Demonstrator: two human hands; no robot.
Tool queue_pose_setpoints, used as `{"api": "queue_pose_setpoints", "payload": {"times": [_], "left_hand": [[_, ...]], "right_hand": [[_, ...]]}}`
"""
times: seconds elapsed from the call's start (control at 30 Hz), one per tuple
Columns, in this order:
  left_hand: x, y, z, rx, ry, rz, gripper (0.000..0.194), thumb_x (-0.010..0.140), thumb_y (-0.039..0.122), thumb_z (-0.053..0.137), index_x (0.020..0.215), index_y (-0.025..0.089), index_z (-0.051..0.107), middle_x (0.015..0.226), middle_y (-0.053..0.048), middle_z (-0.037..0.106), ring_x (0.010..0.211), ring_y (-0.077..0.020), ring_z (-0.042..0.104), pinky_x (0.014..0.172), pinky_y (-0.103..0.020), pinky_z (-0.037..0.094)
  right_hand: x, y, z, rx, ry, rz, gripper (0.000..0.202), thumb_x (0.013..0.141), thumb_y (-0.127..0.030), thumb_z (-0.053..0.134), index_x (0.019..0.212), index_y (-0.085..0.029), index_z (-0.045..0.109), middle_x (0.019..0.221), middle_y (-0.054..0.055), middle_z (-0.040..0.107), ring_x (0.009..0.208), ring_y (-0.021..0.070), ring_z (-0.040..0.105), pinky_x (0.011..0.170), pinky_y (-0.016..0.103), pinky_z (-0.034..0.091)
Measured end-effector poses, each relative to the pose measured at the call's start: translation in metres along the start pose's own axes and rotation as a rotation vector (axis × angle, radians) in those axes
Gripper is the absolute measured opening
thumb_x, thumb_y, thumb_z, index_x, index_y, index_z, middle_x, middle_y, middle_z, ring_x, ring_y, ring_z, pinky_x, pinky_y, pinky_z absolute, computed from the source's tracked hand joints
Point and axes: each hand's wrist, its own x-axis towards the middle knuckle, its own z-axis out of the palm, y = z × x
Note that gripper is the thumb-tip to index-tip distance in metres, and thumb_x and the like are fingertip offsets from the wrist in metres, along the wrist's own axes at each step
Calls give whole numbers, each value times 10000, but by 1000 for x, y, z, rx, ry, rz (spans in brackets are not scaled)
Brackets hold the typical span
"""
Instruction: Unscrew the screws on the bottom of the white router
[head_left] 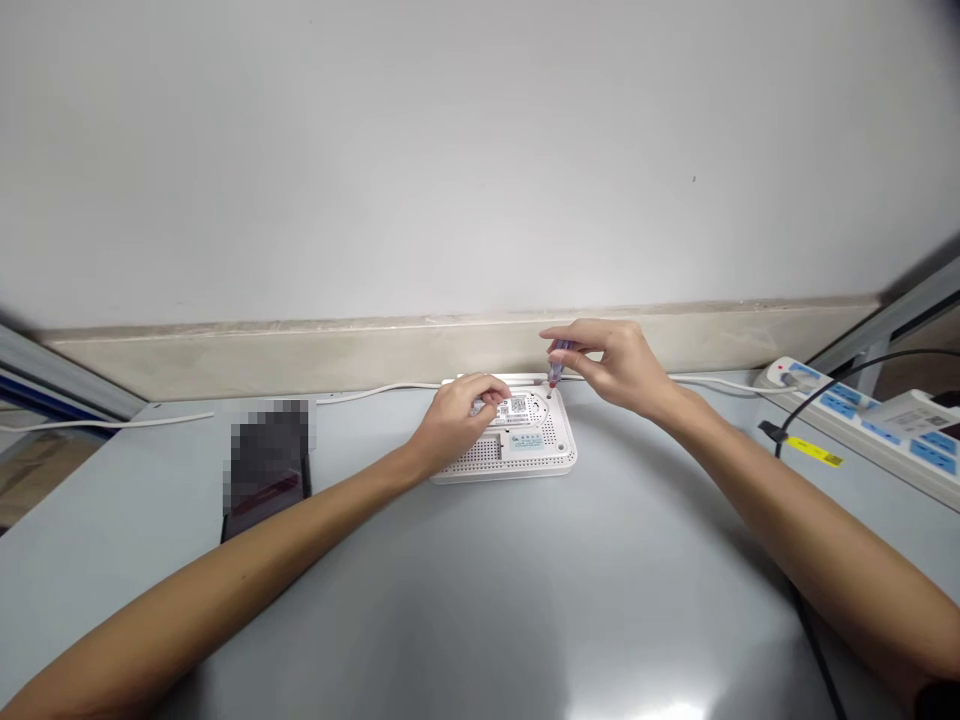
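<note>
A white plastic device [536, 455] with vent holes and printed labels lies flat on the grey table near the wall. My right hand [611, 362] pinches the handle of a small screwdriver [556, 372], purple and red, held nearly upright. Its tip meets the device's far right corner, at a screw hole. My left hand [459, 415] rests on the device's left part, its fingers curled over the label; whether anything is between them is hidden.
A white power strip [870, 415] with blue sockets stands at the right, beside a black cable [814, 400] with a yellow tag. A dark, partly pixelated phone-like object [274, 495] lies left. White cable runs along the wall.
</note>
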Motion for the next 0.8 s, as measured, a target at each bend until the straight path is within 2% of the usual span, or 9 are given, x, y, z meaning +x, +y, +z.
{"api": "queue_pose_setpoints", "payload": {"times": [0.1, 0.2, 0.33, 0.43, 0.57, 0.67, 0.73, 0.8], "left_hand": [[0, 1, 0, 6, 4, 1, 233, 820, 140, 457, 907, 212, 660, 900, 8, 656, 850, -143, 585, 768, -270, 434], [1, 2, 0, 11, 5, -7, 237, 815, 140, 460, 910, 211, 666, 893, 6, 661, 844, -144, 588, 755, -269, 433], [1, 2, -1, 13, -1, -7, 238, 826, 143, 456, 919, 208, 665, 890, 3, 660, 840, -145, 587, 756, -275, 426], [0, 2, -1, 9, 0, 1, 231, 835, 147, 456, 918, 208, 662, 899, 1, 659, 847, -147, 585, 762, -278, 425], [1, 1, 0, -1, 2, -1, 219, 846, 153, 457, 913, 213, 657, 899, 9, 653, 851, -142, 581, 775, -278, 428], [3, 0, 1, 9, 5, 0, 214, 846, 151, 467, 907, 217, 661, 896, 15, 655, 851, -138, 583, 780, -280, 433], [2, 1, 1, 17, 15, 19, 207, 849, 151, 476, 897, 217, 666, 881, 15, 660, 834, -136, 587, 769, -281, 442], [-6, 3, -2, 27, 78, 69, 185, 863, 164, 489, 859, 209, 668, 839, 9, 662, 786, -132, 589, 747, -281, 457]], "right_hand": [[0, 2, 1, -96, 27, -64, 227, 876, -251, 623, 1062, -178, 732, 904, 72, 743, 758, 184, 676, 719, 339, 543], [0, 1, 0, -138, 37, -66, 255, 884, -253, 611, 1101, -173, 720, 896, 77, 744, 760, 194, 674, 738, 358, 537], [0, -6, -3, 42, -68, -10, 322, 901, -209, 554, 1201, -197, 670, 1066, 69, 732, 962, 206, 683, 857, 366, 538], [-1, -7, -2, 165, -110, 9, 348, 899, -177, 540, 1227, -207, 652, 1093, 54, 726, 980, 192, 680, 868, 357, 542], [-1, -3, 1, 3, -1, -35, 255, 877, -188, 600, 1100, -194, 723, 897, 49, 746, 828, 184, 686, 784, 339, 537], [-1, 0, 3, -170, 58, -49, 242, 880, -241, 617, 1084, -178, 730, 825, 57, 736, 702, 177, 663, 688, 329, 524], [-1, 0, 3, -200, 47, -48, 280, 897, -265, 596, 1135, -170, 706, 887, 69, 744, 747, 188, 678, 718, 337, 532], [-2, -2, 3, -175, 6, -54, 322, 922, -246, 543, 1212, -167, 661, 1058, 84, 731, 924, 209, 688, 821, 353, 536]]}}
